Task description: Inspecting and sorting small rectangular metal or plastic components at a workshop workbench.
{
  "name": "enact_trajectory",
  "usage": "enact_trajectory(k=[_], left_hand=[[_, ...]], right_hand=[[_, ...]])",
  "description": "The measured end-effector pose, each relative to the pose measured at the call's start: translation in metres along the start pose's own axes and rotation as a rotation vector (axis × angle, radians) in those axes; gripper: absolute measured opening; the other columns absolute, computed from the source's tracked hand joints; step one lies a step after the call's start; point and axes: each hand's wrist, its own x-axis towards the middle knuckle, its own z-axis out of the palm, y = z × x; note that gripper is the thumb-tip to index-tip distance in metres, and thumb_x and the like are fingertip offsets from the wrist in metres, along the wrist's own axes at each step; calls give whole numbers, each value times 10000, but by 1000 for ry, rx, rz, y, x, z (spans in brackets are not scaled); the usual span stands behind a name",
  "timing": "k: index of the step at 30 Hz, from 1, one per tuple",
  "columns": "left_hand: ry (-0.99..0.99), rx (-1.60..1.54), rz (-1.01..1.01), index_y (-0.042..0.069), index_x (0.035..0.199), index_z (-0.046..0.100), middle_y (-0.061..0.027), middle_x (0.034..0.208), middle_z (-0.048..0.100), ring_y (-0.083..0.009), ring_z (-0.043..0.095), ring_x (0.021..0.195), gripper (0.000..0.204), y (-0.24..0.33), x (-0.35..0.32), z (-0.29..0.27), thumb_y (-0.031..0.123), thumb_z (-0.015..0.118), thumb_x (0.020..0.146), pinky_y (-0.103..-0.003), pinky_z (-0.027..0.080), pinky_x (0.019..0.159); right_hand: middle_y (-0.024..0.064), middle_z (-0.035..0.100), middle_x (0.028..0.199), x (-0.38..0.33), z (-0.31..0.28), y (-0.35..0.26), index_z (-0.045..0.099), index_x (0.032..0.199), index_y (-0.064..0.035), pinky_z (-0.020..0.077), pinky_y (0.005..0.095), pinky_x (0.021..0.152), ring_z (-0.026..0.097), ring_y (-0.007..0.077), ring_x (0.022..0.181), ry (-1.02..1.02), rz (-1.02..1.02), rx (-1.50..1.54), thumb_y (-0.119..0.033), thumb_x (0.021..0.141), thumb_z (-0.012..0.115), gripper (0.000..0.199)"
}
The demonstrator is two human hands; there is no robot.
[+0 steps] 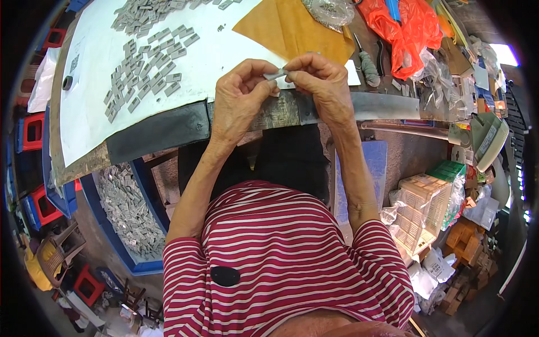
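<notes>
Both my hands meet over the front edge of the workbench. My left hand (245,92) pinches a small grey rectangular piece (274,75) between thumb and fingertips. Right beside it, my right hand (323,84) has its thumb and index finger closed at the piece's other end; whether it grips the piece itself or something tiny on it, I cannot make out. On the white sheet (90,101) to the left lie many similar grey pieces (149,67), spread in loose rows, with a denser heap (143,17) of them farther back.
Brown paper (292,28) lies behind my hands, with a clear plastic bag (331,12) on it. A red plastic bag (398,39) and a cloth-wrapped tool (369,68) are on the right. Below the bench stand a blue bin (92,224) of grey pieces and a pale crate (421,208).
</notes>
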Motion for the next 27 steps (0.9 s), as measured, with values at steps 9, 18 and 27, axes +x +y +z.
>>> enact_trajectory(k=[9,18,27], left_hand=[[-15,-36,-16,-36,990,557,-70,785,623,-103,607,712,178,-4,0,-2,-10,536,814,-205,502,667],[2,-4,16,-41,998,546,-87,851,611,-105,606,711,181,1,-3,0,-22,531,819,-196,504,644],[8,-54,37,-49,984,541,-92,823,616,-110,611,697,179,7,-4,3,-30,544,806,-189,507,634]], right_hand=[[-15,584,710,-4,2,3,618,872,-9,369,144,537,481,18,594,-10,-37,-76,-10,753,606,120],[-7,579,701,-4,1,2,604,890,0,375,148,529,484,25,587,-20,-15,-101,-15,760,606,131],[-5,573,680,-4,1,-5,604,887,3,347,144,503,474,30,568,-51,68,12,-44,767,622,130]])
